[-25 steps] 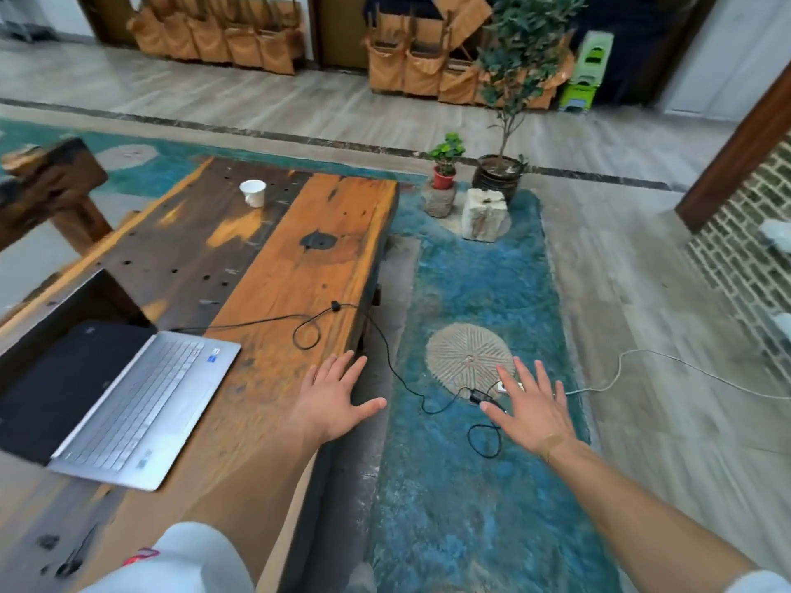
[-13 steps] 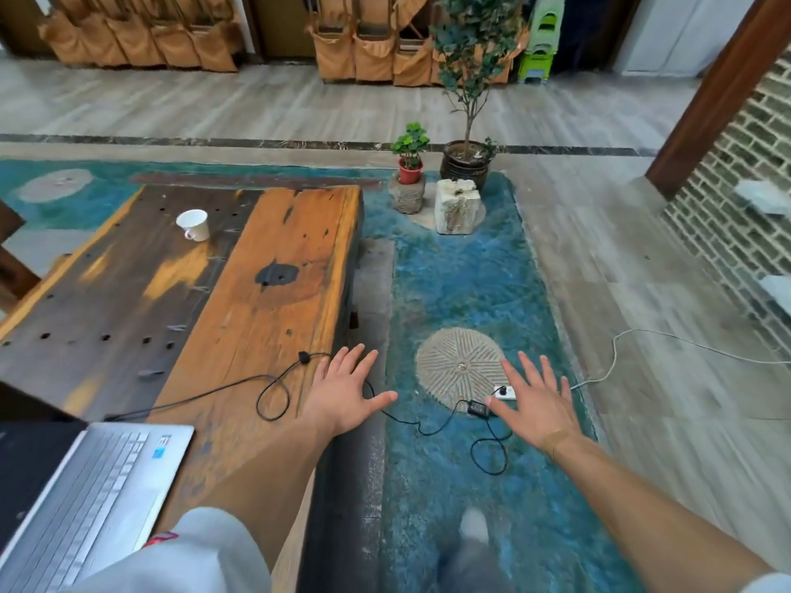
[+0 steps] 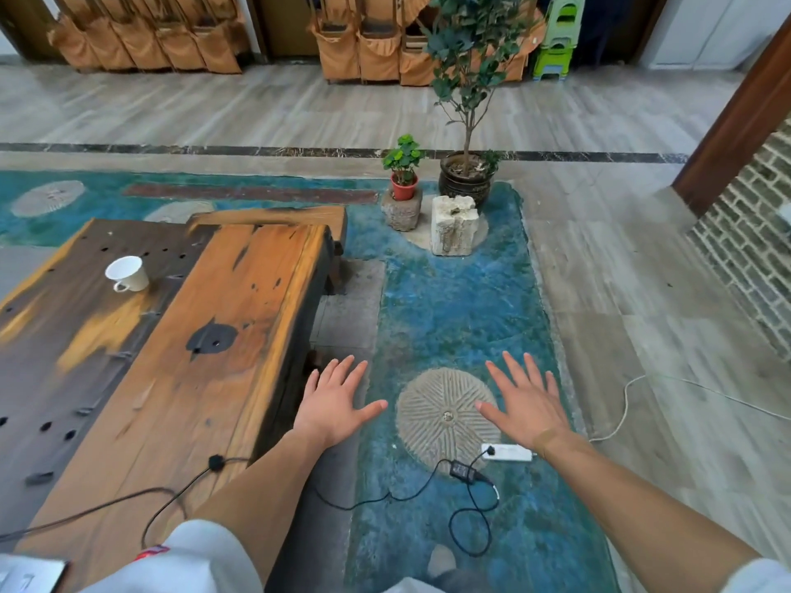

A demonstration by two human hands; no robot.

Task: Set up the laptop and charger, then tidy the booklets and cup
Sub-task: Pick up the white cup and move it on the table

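a corner of the silver laptop (image 3: 30, 572) showed at the bottom edge, below and well to the left of the left hand (image 3: 336, 404), on the long orange and dark wooden table (image 3: 179, 378); a small sticker sat on it, too blurred to read. the thin black charger cable (image 3: 171, 498) ran from that side across the table, under the left forearm, and dropped over the edge to the black power brick (image 3: 464, 469) on the blue painted floor (image 3: 449, 301), just below the right wrist. the white power strip (image 3: 507, 451) lay beside the right hand (image 3: 524, 404), partly under the wrist, its white lead (image 3: 625, 404) trailing off to the right. both hands hung spread and flat, fingers straight, grasping nothing. the likeliest trouble, i judged, was the slack cable: it looped on the floor close to a shoe (image 3: 441, 560), and a snagged foot or forearm might drag the brick or tug the laptop toward the table edge. the white ceramic cup (image 3: 127, 273) stood far ahead and left of the left hand, near the dark side of the table. no booklets were in view, and nothing else carried legible writing.
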